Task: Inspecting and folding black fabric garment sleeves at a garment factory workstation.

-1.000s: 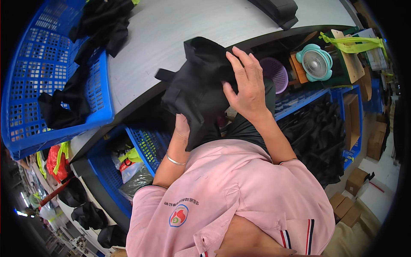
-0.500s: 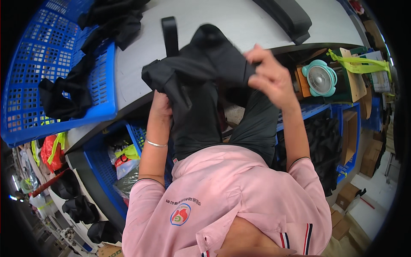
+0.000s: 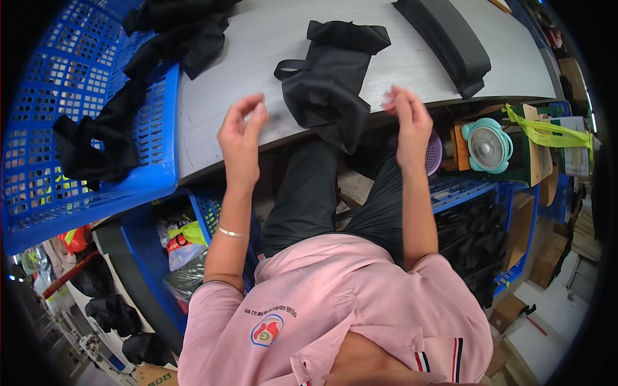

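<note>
The black fabric piece (image 3: 331, 80) lies on the grey bench (image 3: 225, 77), its lower end drooping over the front edge. Left hand (image 3: 241, 138) and right hand (image 3: 405, 122) hover beside it, loosely open, holding nothing (apparently). That overhang could drag it off.

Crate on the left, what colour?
Blue crate, clearest in the head view.

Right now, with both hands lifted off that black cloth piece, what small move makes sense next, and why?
Probably lower both hands onto the black cloth piece and smooth it. The left hand and right hand hover empty on either side of it, and it lies rumpled, its lower end hanging over the grey table edge.
</note>
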Tool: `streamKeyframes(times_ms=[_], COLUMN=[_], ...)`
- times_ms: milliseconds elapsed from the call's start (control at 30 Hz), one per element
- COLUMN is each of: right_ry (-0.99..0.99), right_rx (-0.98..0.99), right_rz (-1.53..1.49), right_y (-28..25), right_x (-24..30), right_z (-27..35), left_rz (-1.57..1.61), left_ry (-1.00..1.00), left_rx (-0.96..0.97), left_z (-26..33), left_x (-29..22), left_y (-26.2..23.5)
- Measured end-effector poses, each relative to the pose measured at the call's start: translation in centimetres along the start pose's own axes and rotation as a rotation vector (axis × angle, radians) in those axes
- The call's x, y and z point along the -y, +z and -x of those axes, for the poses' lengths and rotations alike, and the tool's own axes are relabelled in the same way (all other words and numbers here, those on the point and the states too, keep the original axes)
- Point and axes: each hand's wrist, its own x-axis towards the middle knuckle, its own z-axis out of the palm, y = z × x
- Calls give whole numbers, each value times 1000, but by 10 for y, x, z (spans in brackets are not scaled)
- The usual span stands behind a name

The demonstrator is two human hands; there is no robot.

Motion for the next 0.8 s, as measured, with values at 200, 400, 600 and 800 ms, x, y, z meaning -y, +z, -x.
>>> streamKeyframes(times_ms=[200,400,600,800], right_ry=[176,-34,-68,556], right_rx=[163,5,59,262], right_rz=[-183,235,682,-657], right_y=[55,54,49,7], right_x=[-5,-32,-16,1], right_z=[22,-8,-18,-38], left_rz=[379,553,227,431], left_ry=[-347,-526,-426,-387], left_rx=[391,661,864,479], left_z=[-37,-46,-50,-61], left_x=[26,37,27,37], left_y=[41,64,69,54])
